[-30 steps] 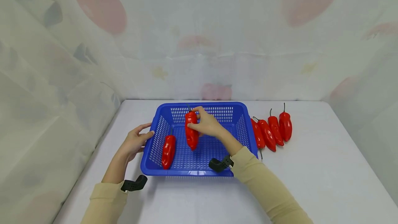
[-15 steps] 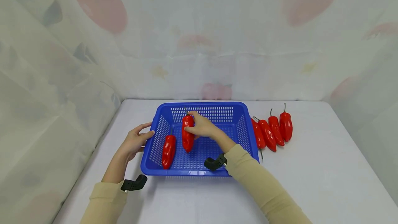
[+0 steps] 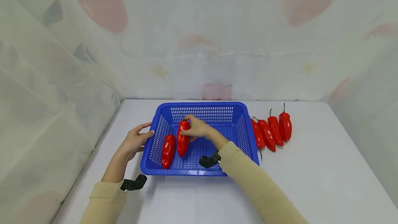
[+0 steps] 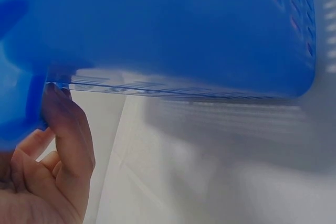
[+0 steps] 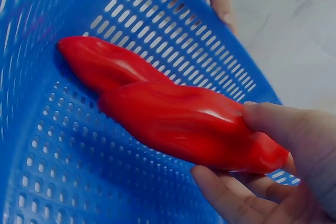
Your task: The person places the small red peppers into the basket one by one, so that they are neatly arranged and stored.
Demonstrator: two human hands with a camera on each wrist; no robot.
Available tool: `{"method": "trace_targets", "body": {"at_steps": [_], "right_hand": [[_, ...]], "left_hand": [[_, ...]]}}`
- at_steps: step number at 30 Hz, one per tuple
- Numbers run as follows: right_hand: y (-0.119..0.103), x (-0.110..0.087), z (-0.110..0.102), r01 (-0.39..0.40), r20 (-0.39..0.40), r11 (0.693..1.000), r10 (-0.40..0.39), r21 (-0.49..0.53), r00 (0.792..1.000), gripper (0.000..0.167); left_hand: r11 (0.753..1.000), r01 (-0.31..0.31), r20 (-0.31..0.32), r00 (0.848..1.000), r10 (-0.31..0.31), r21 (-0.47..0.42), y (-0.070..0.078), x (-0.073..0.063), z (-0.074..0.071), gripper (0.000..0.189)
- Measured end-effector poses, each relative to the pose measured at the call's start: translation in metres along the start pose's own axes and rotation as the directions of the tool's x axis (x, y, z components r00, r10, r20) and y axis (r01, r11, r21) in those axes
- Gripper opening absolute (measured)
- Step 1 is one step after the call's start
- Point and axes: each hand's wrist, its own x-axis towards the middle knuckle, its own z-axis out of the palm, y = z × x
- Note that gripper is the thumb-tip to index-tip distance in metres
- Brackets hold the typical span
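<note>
My right hand [image 3: 199,127] holds a red pepper [image 3: 183,137] between thumb and fingers, low inside the blue plastic basket [image 3: 199,172]. In the right wrist view the held pepper [image 5: 178,121] slants across the frame, partly overlapping a second red pepper [image 5: 107,61] behind it. That second pepper [image 3: 168,151] lies on the basket floor by the left wall, stem toward the back. At the basket's left rim my left hand [image 3: 134,141] grips with the thumb over the edge. The left wrist view has its fingers [image 4: 73,135] against the outside of the basket [image 4: 173,30].
Several more red peppers [image 3: 266,135] lie side by side on the white table [image 3: 314,168], right of the basket; the closest is partly hidden by the rim. Behind the table hangs a pale printed cloth [image 3: 199,44]. Each wrist carries a black camera.
The right hand has carried the pepper left and lower into the basket, closer beside the pepper lying there. The left hand and the basket have stayed in place.
</note>
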Motion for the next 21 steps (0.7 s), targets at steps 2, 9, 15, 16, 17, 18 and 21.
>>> {"method": "trace_targets", "body": {"at_steps": [2,9,15,16,17,18,21], "right_hand": [[0.003,0.003,0.002,-0.012,0.014,1.000,0.012,0.007,1.000,0.064],[0.013,0.012,0.008,-0.054,0.036,0.999,0.054,0.005,0.998,0.065],[0.017,0.013,0.011,-0.060,0.048,0.998,0.059,0.021,0.997,0.062],[0.018,0.013,0.011,-0.061,0.050,0.998,0.060,0.020,0.997,0.061],[0.018,0.013,0.012,-0.060,0.051,0.998,0.059,0.017,0.997,0.061],[0.019,0.013,0.012,-0.060,0.052,0.998,0.059,0.016,0.997,0.060],[0.019,0.014,0.013,-0.063,0.046,0.998,0.063,-0.017,0.997,0.060]], "left_hand": [[1.000,0.000,0.000,1.000,0.000,-0.001,0.000,0.000,0.000,0.058],[1.000,-0.003,0.004,1.000,0.003,-0.009,0.000,0.000,0.000,0.059],[1.000,-0.003,0.006,1.000,0.003,-0.010,0.001,0.000,0.000,0.058],[1.000,-0.004,0.006,1.000,0.004,-0.010,0.001,-0.001,0.000,0.058],[1.000,-0.005,0.006,1.000,0.005,-0.009,0.001,-0.001,0.000,0.058],[1.000,-0.005,0.006,1.000,0.006,-0.009,0.002,-0.001,0.000,0.058],[1.000,-0.008,0.003,1.000,0.008,-0.003,0.002,-0.002,0.000,0.058]]}}
